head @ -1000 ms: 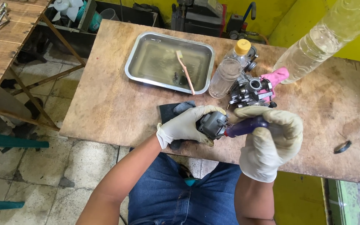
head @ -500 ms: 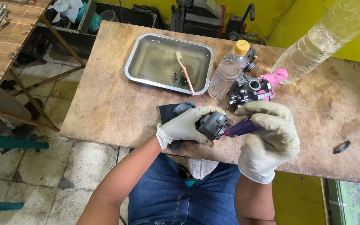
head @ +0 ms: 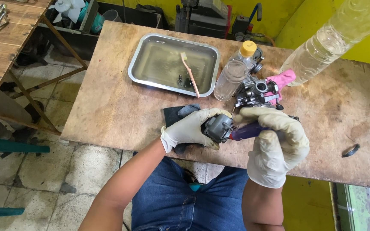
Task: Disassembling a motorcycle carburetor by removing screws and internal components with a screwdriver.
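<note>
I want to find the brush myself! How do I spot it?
Look at the brown wooden table, then at the shiny rectangular metal tray near its far edge. Inside lies a slim pink toothbrush with pale bristles. It is the only long, thin pink thing in the tray; the small dark bits beside it are tiny.

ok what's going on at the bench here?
A person in pale gloves works at a wooden table. The left hand grips a small grey metal part; the right hand holds a purple-handled tool against it. Behind sit a carburetor body, a yellow-capped bottle and a metal tray holding a toothbrush.
</note>
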